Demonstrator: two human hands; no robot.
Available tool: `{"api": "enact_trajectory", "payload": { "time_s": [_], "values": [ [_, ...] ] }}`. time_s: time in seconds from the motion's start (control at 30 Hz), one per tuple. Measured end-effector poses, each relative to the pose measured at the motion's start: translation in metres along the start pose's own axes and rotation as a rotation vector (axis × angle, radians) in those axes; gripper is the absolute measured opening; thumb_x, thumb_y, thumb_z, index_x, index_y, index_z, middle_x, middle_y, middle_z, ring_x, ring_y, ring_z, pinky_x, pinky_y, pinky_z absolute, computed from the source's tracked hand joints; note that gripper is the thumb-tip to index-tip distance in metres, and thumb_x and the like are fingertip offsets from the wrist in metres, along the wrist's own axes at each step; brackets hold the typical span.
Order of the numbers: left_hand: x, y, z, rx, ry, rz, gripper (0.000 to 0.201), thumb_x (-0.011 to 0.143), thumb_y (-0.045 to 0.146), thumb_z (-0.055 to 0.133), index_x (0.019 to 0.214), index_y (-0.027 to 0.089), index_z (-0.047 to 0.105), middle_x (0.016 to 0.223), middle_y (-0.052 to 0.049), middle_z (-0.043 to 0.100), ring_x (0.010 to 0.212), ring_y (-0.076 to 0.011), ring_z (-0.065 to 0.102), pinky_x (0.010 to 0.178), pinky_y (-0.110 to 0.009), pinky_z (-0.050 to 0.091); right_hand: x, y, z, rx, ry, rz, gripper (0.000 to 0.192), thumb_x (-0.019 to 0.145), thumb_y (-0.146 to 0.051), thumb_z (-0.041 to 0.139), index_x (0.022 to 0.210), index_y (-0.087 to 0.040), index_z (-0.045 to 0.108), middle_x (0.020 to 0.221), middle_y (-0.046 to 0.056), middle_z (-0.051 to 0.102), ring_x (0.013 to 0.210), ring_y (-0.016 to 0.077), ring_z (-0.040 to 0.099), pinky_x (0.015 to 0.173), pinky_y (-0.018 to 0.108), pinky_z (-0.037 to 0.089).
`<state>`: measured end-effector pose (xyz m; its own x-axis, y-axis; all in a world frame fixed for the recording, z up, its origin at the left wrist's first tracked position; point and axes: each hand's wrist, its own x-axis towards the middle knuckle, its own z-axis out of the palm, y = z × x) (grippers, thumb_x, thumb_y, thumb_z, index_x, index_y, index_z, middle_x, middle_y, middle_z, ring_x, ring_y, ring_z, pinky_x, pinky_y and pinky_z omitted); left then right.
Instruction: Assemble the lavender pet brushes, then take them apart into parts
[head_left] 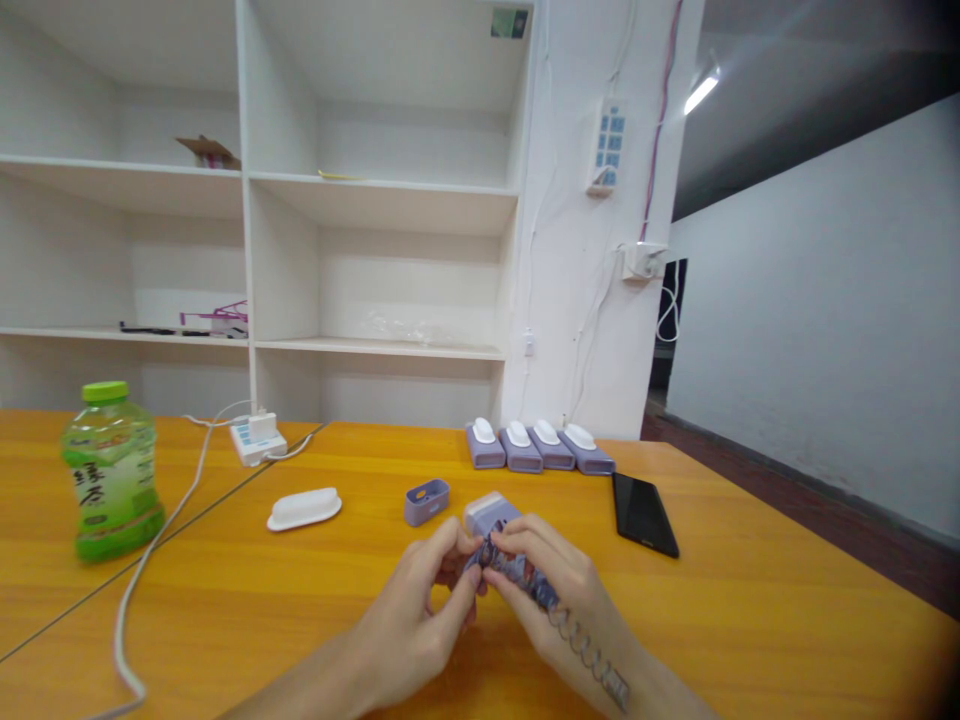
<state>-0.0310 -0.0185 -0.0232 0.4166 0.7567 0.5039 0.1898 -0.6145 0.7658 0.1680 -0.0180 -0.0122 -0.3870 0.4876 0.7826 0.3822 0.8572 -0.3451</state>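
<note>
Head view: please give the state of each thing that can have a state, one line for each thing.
Left hand: pinching the lilac case.
Right hand: gripping the same case.
Lilac case: held in both hands, above the table.
Small lilac cap: loose, opening up.
White lid: lying alone.
Four lilac cases: in a row, white parts on top.
Green bottle: upright, capped.
Phone: screen dark.

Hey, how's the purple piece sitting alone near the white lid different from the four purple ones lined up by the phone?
The lone purple piece is open on top, with no white cap; each of the four purple units in the row carries a white cap. The lone piece stands by itself, close to the white lid; the four sit side by side near the table's far edge. The lone piece looks shorter. All share the same lilac colour.
</note>
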Motion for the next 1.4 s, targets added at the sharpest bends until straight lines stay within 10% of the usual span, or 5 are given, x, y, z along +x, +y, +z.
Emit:
{"api": "enact_trajectory", "payload": {
  "time_s": [0.33,0.73,1.4],
  "values": [
    [0.002,-0.001,0.005,0.152,0.097,0.000,0.012,0.092,0.019,0.058,0.081,0.021,0.054,0.075,0.002,0.060,0.070,-0.0134,0.058,0.067,-0.021,0.046,-0.005,0.004,0.004,-0.069,-0.060,-0.069,0.026,0.092,-0.012,0.061,0.115,-0.022,0.059,0.103,0.008,0.066,0.097,0.0216,0.067,0.087,0.031,0.057],
    [0.011,0.000,0.007,-0.298,0.070,-0.151,0.018,0.092,0.026,0.062,0.082,0.021,0.048,0.070,0.006,0.056,0.054,-0.0098,0.059,0.050,-0.019,0.051,0.000,0.003,-0.010,-0.175,-0.133,-0.095,0.038,0.095,-0.015,0.060,0.132,-0.024,0.057,0.115,0.011,0.060,0.104,0.0246,0.063,0.090,0.038,0.056],
    [0.009,0.001,0.006,-0.330,-0.027,-0.195,0.017,0.094,0.030,0.062,0.088,0.018,0.051,0.075,0.001,0.063,0.059,-0.0114,0.060,0.055,-0.023,0.051,-0.003,0.006,-0.013,0.015,-0.221,-0.045,0.041,0.093,-0.006,0.053,0.129,-0.025,0.059,0.117,0.010,0.057,0.105,0.0221,0.060,0.093,0.034,0.052]
  ]
}}
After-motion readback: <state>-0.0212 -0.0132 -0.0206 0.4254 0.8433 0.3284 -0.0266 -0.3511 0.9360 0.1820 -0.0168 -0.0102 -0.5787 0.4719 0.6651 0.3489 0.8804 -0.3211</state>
